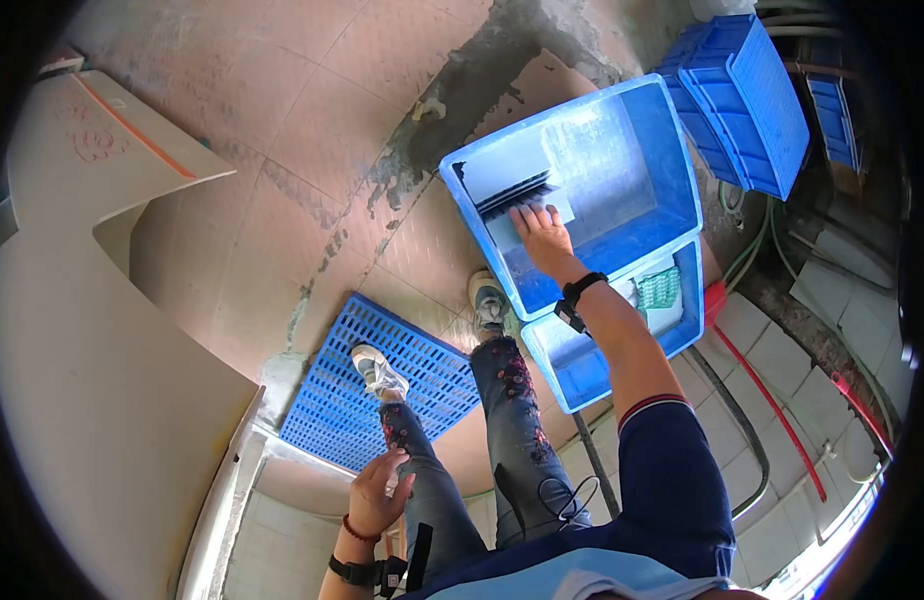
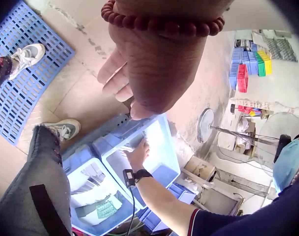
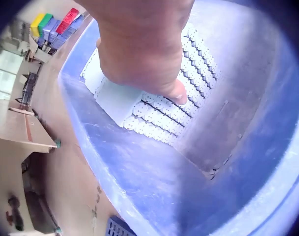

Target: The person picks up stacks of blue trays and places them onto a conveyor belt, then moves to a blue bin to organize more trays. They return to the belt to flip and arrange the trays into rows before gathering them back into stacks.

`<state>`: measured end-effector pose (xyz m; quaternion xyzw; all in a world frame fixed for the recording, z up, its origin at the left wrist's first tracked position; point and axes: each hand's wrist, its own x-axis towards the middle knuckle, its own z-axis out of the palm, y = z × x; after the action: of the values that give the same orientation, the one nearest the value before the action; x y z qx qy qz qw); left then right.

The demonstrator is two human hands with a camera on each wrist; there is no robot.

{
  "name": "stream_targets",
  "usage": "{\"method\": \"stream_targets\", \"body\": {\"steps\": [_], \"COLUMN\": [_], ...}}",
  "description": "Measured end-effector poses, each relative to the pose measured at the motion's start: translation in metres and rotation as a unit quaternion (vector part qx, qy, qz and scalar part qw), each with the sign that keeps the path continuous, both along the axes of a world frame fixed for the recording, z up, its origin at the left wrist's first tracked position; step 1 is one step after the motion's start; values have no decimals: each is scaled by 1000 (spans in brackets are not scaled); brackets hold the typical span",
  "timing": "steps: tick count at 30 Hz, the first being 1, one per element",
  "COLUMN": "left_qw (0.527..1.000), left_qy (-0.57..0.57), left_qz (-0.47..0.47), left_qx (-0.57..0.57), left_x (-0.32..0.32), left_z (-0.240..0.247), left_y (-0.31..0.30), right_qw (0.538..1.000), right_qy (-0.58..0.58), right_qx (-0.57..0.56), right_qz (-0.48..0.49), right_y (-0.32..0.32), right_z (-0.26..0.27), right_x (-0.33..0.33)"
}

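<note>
My right hand [image 1: 545,238] reaches into a large blue bin [image 1: 674,175], its extended fingers resting on white pieces [image 1: 507,170] at the bin's left end. In the right wrist view these white pieces [image 3: 156,125] stand in close rows with scalloped, dotted edges, beside a plain white face. The thumb [image 3: 178,93] lies across the rows; the other fingers are mostly hidden. Away from the bin, my left hand [image 1: 379,492] hangs near the left knee, fingers loosely bent, holding nothing. In the left wrist view the left hand [image 2: 159,69] shows a red bead bracelet at its wrist.
A second blue bin [image 1: 572,385] adjoins the first and holds a green textured piece [image 1: 659,288]. Blue crates [image 1: 747,110] are stacked at the upper right. One foot rests on a slatted blue pallet [image 1: 327,400]. A large pale panel [image 1: 92,320] stands at left.
</note>
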<state>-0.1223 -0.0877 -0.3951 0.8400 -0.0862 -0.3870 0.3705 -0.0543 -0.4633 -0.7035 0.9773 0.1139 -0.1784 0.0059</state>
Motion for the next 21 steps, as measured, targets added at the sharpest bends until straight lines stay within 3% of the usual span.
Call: {"method": "stream_targets", "body": {"steps": [2,9,15,16,18,21], "left_qw": [1000,1000,999,999,999,999], "left_qy": [5,29,40,38,38,38], "left_qz": [7,10,9,6,3,-1], "left_qx": [0,7,8,9,11,11], "left_x": [-2,-8,-14,-15,-15,-13], "left_z": [-3,-11,-16,-16,-18,-19], "left_y": [2,4,2,0,-5,-9], "right_qw": [999,994,987,987,993,991], "right_qy": [53,57,117,117,-25,55], "right_qx": [-3,-25,-13,-13,-5,-30], "right_qz": [2,94,110,109,112,122], "right_y": [1,-11,-14,-15,-16,-16], "right_z": [4,-23,1,-7,-21,-22], "right_x": [-2,-35,2,1,-2,-11]}}
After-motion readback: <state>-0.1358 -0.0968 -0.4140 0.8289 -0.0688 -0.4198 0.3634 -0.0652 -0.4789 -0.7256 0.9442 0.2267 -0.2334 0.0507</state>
